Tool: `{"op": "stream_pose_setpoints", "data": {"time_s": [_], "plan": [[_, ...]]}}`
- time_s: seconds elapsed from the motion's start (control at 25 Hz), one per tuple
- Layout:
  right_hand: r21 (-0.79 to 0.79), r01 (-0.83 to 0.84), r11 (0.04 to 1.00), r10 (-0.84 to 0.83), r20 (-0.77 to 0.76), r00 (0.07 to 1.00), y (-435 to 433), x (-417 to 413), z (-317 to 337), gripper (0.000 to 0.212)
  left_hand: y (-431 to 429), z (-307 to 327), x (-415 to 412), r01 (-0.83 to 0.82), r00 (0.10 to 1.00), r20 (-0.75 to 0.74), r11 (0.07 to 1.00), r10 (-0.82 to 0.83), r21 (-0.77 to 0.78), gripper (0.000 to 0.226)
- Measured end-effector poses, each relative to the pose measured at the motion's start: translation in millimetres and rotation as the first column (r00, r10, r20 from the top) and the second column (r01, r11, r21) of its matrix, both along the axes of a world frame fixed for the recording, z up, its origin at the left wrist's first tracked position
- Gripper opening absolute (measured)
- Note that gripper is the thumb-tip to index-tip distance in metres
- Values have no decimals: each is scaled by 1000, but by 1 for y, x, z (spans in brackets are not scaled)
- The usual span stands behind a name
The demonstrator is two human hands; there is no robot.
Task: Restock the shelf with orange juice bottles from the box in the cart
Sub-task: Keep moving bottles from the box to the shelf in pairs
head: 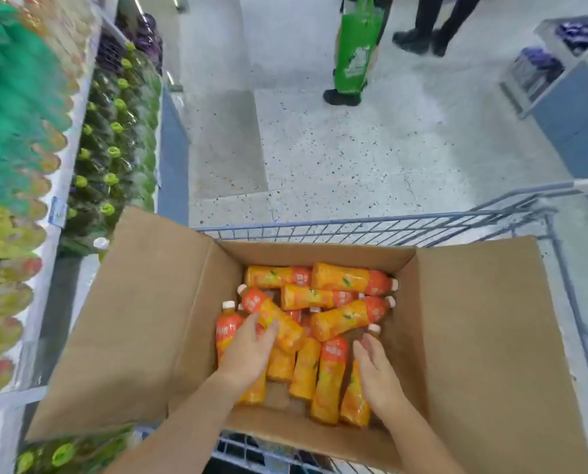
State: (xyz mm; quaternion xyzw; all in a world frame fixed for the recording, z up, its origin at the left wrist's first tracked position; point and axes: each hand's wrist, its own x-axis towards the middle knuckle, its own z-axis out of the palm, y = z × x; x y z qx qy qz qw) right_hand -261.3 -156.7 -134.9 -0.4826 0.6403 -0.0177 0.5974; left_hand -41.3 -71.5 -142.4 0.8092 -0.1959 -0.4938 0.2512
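Observation:
An open cardboard box (149, 302) sits in a wire cart (354, 230). Several orange juice bottles lie jumbled inside it. My left hand (248, 350) is down in the box, its fingers curling over a slanted bottle (272, 318) with a pale cap. My right hand (376, 371) hovers over the bottles at the right, fingers spread, just beside an upright-lying bottle (330, 378). Neither hand has lifted anything. The shelf (46, 254) stands at the left, full of drinks.
Green-capped bottles (114, 152) fill the lower shelf at left; green and yellow ones the tier above. Two people stand on the aisle floor ahead, one with a green bag (354, 46). A blue display unit (572, 124) is at the right.

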Motion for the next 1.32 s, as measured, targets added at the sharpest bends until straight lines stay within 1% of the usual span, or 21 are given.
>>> {"op": "stream_pose_setpoints", "data": {"time_s": [0.04,0.12,0.2,0.28,0.36,0.4,0.48,0.52,0.6,0.72,0.76,0.8,0.88,0.96,1.0,1.08,1.12,1.16,1.2,1.24,1.32], "plan": [[18,16,1000,-16,-25,1000,1,0,-14,63,-3,-14,-1,9,1000,-16,1000,-9,21,85],[27,42,999,-40,-65,997,-2,4,-44,64,-11,-41,-2,22,1000,-8,997,-21,68,75],[24,85,996,-83,-81,993,-10,9,-66,59,-19,-70,0,18,1000,17,995,-20,102,70],[44,150,988,-147,-73,986,-20,18,-83,48,-26,-94,3,-68,997,41,993,64,99,72],[109,283,953,-280,-47,959,-33,28,-97,35,-34,-112,7,-227,974,38,967,224,118,80],[151,370,917,-370,-30,929,-39,31,-104,34,-37,-122,8,-313,949,11,939,315,144,86],[239,528,815,-544,-1,839,-51,37,-114,43,-39,-144,12,-436,891,-49,880,452,189,102],[274,579,768,-601,-3,799,-57,40,-117,47,-42,-150,12,-479,863,-68,853,501,208,103],[303,627,718,-655,-10,755,-66,46,-118,46,-49,-158,11,-562,801,-89,796,591,226,97],[300,686,663,-711,-33,702,-70,53,-123,42,-62,-159,4,-705,647,-124,652,752,280,78],[302,697,650,-725,-28,688,-70,53,-126,43,-64,-160,4,-718,616,-146,628,774,301,72],[301,706,641,-736,-20,677,-69,53,-125,44,-65,-157,7,-716,603,-180,627,777,307,64],[301,724,620,-762,11,648,-65,51,-122,43,-64,-152,13,-692,612,-232,654,756,305,51],[324,713,622,-762,40,647,-55,48,-120,37,-58,-145,13,-639,671,-227,705,706,306,45],[336,692,639,-747,54,663,-48,46,-120,35,-53,-141,10,-603,714,-216,742,666,294,46],[357,653,667,-718,75,692,-37,41,-114,35,-42,-130,3,-524,792,-212,815,573,247,60],[366,635,680,-703,78,707,-31,37,-109,37,-37,-121,-1,-479,825,-208,845,526,237,69],[366,609,704,-676,82,733,-25,32,-107,40,-32,-113,-3,-450,847,-201,864,493,224,73],[362,577,732,-641,79,764,-19,28,-100,44,-26,-102,-4,-435,860,-196,877,472,206,71],[351,539,766,-597,74,799,-13,26,-92,50,-21,-91,-5,-432,868,-182,883,463,184,63],[307,460,833,-498,55,865,-3,22,-69,69,-10,-62,-6,-411,886,-167,899,433,151,44]]}}
